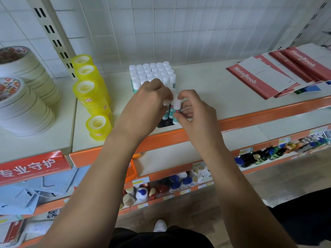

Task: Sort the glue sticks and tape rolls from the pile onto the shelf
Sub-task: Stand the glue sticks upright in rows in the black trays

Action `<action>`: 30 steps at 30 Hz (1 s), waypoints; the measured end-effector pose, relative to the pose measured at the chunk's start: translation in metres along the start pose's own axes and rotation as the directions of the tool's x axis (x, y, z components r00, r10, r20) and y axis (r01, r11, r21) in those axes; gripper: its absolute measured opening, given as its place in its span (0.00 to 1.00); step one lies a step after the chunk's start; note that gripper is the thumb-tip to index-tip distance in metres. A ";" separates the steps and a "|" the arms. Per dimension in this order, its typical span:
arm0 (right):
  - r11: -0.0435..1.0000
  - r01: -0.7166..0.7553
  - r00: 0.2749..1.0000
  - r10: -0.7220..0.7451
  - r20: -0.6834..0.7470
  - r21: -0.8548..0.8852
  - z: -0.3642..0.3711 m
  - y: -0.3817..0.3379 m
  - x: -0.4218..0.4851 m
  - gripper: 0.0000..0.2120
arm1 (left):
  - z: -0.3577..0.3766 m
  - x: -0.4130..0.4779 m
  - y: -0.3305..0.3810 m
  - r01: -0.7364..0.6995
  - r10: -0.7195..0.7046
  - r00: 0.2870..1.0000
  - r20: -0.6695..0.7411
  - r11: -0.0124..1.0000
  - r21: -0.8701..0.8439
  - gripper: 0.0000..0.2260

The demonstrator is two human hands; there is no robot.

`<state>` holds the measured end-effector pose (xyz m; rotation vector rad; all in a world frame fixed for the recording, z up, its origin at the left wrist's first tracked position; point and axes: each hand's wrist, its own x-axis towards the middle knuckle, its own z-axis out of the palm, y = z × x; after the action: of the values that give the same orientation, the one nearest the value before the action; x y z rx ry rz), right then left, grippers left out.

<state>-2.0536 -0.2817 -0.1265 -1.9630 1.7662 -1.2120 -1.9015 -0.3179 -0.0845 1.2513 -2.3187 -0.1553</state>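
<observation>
The sorting looks well advanced. A block of glue sticks (152, 72) stands upright in tight rows at the upper centre of the frame, on the pale shelf (206, 90), with the white caps level and touching. Left of it, yellow tape rolls (91, 90) lie in a line running from the back of the shelf to its orange front edge. At the far left, white tape rolls (23, 101) sit in two tall stacks. No loose pile shows anywhere in the frame, so I cannot tell how much is left to bring. My guess is that only the front rows of the block remain to be filled.

Both hands work at the near end of the block, in the middle of the frame. The right hand (193, 110) pinches one glue stick (176, 108) between thumb and curled fingers and holds it upright. This stick has a white cap and a white-and-teal label. The left hand (148, 99) curls its fingers round the cap of a neighbouring stick (166, 103) just beside it. The two sticks almost touch, and something dark shows under them. Red notebooks (254, 77) lie fanned at the upper right, well apart.
</observation>
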 end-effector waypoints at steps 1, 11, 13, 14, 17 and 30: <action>1.000 0.006 1.000 -0.006 -0.008 0.004 0.001 0.000 0.001 0.16 | 0.001 0.001 -0.001 -0.001 0.001 1.000 -0.003 1.000 0.001 0.11; 0.999 -0.005 1.000 0.005 -0.005 0.034 0.009 0.005 0.001 0.15 | 0.006 0.005 -0.004 0.007 -0.011 0.998 -0.061 0.997 -0.071 0.10; 0.999 -0.017 1.000 0.017 -0.004 0.028 0.010 0.006 0.002 0.16 | 0.008 0.005 -0.004 0.006 -0.011 0.997 -0.073 0.997 -0.078 0.10; 0.999 -0.023 1.000 0.023 -0.002 0.026 0.010 0.006 0.003 0.16 | 0.009 0.005 -0.005 0.004 -0.011 0.997 -0.081 0.997 -0.082 0.09; 0.999 -0.048 0.999 0.048 0.024 0.024 0.008 0.004 0.004 0.15 | 0.011 0.004 -0.005 -0.002 -0.007 0.995 -0.098 0.996 -0.089 0.08; 0.991 0.098 0.995 -0.098 0.005 -0.087 0.011 -0.059 0.006 0.12 | -0.032 -0.044 -0.033 0.092 -0.104 0.974 -0.203 0.993 -0.068 0.06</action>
<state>-2.0047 -0.2766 -0.0920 -2.1213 1.7698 -1.1826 -1.8415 -0.2973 -0.0842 1.2888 -2.0636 -0.1190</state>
